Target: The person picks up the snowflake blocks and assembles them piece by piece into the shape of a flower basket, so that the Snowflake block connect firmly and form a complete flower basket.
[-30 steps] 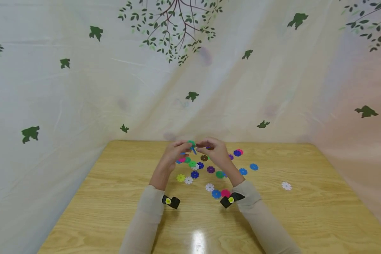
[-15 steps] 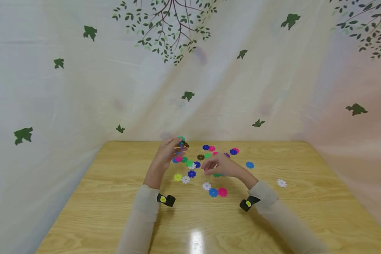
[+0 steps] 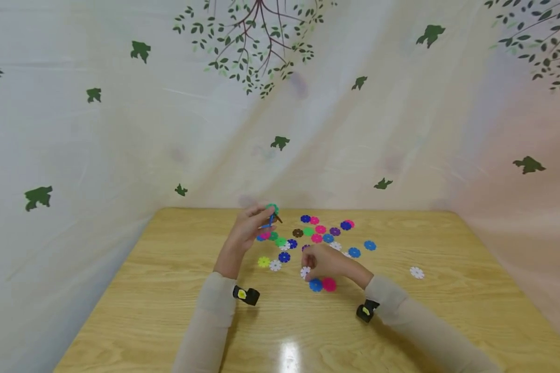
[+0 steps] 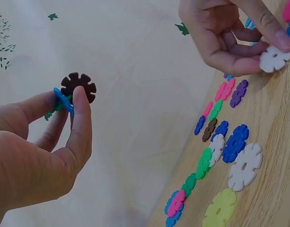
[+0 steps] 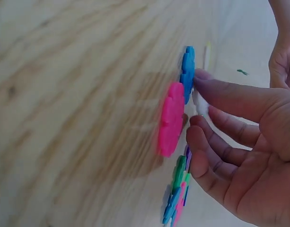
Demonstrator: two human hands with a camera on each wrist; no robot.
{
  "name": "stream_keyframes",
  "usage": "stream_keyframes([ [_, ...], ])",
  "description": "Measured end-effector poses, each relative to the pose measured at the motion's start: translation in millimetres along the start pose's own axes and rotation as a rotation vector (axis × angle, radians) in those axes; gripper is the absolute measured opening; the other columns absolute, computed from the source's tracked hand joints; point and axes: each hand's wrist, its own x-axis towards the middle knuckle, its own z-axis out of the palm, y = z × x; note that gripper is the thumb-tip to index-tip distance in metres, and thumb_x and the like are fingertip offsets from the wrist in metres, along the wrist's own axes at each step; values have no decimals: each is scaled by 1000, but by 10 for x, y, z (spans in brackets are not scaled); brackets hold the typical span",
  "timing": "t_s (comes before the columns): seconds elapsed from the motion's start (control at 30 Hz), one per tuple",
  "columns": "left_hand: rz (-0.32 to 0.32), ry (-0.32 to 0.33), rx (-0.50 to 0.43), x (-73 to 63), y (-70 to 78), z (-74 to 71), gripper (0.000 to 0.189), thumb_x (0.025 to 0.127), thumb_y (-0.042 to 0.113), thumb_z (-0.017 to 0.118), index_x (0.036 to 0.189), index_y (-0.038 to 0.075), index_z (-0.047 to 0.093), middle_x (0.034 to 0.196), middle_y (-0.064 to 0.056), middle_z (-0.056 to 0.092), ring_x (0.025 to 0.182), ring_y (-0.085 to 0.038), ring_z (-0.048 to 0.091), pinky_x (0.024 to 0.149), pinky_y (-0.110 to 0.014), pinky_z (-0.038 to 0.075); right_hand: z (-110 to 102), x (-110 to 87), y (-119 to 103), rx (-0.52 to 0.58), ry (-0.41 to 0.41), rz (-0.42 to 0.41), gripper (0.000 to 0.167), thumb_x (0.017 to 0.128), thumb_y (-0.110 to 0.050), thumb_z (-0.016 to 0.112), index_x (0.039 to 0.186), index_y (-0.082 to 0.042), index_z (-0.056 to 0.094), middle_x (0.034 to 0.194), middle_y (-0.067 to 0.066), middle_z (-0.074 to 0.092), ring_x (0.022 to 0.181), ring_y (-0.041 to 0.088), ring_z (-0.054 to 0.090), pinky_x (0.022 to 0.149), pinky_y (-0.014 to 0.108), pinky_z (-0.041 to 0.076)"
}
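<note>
In the head view, the worktop (image 3: 135, 311) fills the lower half. Our hands are apart: the left hand (image 3: 248, 229) left of centre, the right hand (image 3: 327, 261) lower and further right. The left pinches a joined cluster (image 4: 70, 84) of brown, blue and green flower pieces. Our right, the nearer, pinches the white flower (image 4: 271, 62), round and face-on, below and right of that cluster.

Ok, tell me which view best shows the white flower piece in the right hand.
The left wrist view: the white flower piece faces the camera, large enough to show its notches, pinched by the right hand. The head view shows it small; the right wrist view shows only a blurred sliver, nearly edge-on.
</note>
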Motion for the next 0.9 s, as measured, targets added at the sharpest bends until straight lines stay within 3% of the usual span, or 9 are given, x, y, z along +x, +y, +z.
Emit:
stream_keyframes([
  [0.13,-1,12,-4,-18,6,9,9,101,11,64,99,15,72,91,2,69,92,-18,69,91,-38,61,-31,27,-6,35,33,-18,17,83,2,78,90,-7,65,83,3,64,76,12,57,68,24,51],
  [0.27,-22,34,-12,-18,16,36,8,101,11,63,100,12,71,92,0,69,89,-17,70,104,-52,53,-134,94,-17,44,114,-51,8,88,1,75,91,-4,69,85,5,69,78,11,62,71,25,55],
  [0.33,-30,46,-14,-18,16,50,8,100,12,64,103,10,71,92,-1,69,87,-16,71,105,-53,52,-207,139,-46,50,163,-53,5,90,0,75,92,-3,71,86,6,71,78,11,63,70,24,55],
  [0.47,-50,68,-5,-24,13,59,14,101,14,63,109,5,69,91,-1,67,82,-14,70,86,-35,62,-369,222,-174,117,272,-45,10,91,-3,74,100,2,73,90,12,73,78,13,66,68,24,55],
  [0.57,-63,85,6,-25,7,57,16,102,15,62,111,4,68,89,-1,66,80,-13,69,72,-24,61,-459,296,-243,197,350,-53,16,93,-5,73,107,3,74,92,15,74,81,17,69,70,27,56],
  [0.73,-93,80,29,-27,-1,60,16,101,16,63,110,4,68,86,-1,68,80,-15,69,69,-23,60,-503,388,-288,305,437,-86,18,95,-7,72,109,2,75,96,18,75,85,25,70,75,33,59],
  [0.9,-124,55,61,-41,0,65,21,101,18,64,116,3,67,84,-2,70,77,-14,69,73,-25,61,-430,444,-287,397,516,-132,14,93,-7,74,102,3,75,97,20,75,83,24,72,71,27,60],
])
